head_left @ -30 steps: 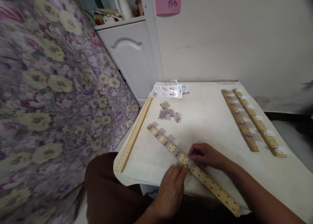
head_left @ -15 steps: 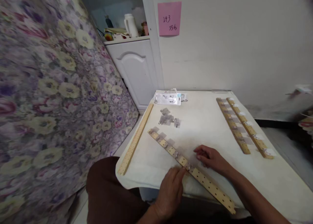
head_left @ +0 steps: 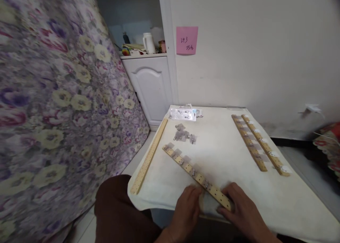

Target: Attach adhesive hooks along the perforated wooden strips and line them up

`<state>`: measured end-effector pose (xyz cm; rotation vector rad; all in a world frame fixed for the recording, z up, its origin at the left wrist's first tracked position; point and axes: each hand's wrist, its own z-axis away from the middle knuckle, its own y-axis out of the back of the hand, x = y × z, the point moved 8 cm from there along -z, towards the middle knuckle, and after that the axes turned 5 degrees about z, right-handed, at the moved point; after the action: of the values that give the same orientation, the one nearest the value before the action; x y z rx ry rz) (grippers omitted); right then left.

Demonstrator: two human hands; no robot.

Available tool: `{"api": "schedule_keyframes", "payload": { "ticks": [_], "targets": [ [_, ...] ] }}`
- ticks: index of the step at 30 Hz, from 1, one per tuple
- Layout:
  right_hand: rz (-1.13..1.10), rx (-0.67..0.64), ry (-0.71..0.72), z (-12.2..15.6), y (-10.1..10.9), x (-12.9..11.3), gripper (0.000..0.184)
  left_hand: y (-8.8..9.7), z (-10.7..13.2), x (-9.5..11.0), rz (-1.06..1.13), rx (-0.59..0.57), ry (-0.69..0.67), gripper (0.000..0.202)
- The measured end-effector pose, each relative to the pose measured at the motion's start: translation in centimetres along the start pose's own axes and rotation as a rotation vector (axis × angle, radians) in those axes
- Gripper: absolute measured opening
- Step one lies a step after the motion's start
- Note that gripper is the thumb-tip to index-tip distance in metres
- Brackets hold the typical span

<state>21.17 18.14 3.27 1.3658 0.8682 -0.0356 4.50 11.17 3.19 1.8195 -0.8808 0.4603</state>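
A long wooden strip with holes and several clear clips [head_left: 191, 171] lies slantwise on the white table [head_left: 228, 154]. My left hand [head_left: 187, 207] rests against the strip's near side, fingers curled. My right hand [head_left: 240, 209] lies over the strip's near end, fingers bent down on it. A small heap of loose clear clips [head_left: 184, 135] sits beyond the strip.
A bare wooden strip [head_left: 149, 157] lies along the table's left edge. Two fitted strips [head_left: 259, 145] lie at the right. A clear packet [head_left: 183, 113] sits at the far edge. A flowered mattress [head_left: 53, 105] leans on the left; a white cabinet [head_left: 150, 83] stands behind.
My right hand has come back from the strip's far side onto its near end. The view has tilted up, so the table sits lower in the picture.
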Motion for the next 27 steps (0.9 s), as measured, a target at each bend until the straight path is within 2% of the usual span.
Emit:
{"api": "schedule_keyframes", "payload": {
  "ticks": [5,14,20,27],
  "targets": [
    [0.051,0.024,0.003,-0.2,-0.7,-0.3,0.012,0.9,0.5,0.6,0.016,0.006,-0.013,0.04],
    [0.108,0.114,-0.016,0.1,-1.7,-1.7,0.008,2.7,0.5,0.1,-0.015,0.093,-0.034,0.034],
    [0.109,0.166,-0.043,-1.1,-2.0,-3.0,0.01,3.8,0.4,-1.4,-0.042,0.091,0.03,0.028],
    [0.108,0.154,-0.087,-1.9,-3.4,-4.2,0.007,5.4,0.5,-2.8,-0.094,0.133,0.016,0.031]
  ]
}}
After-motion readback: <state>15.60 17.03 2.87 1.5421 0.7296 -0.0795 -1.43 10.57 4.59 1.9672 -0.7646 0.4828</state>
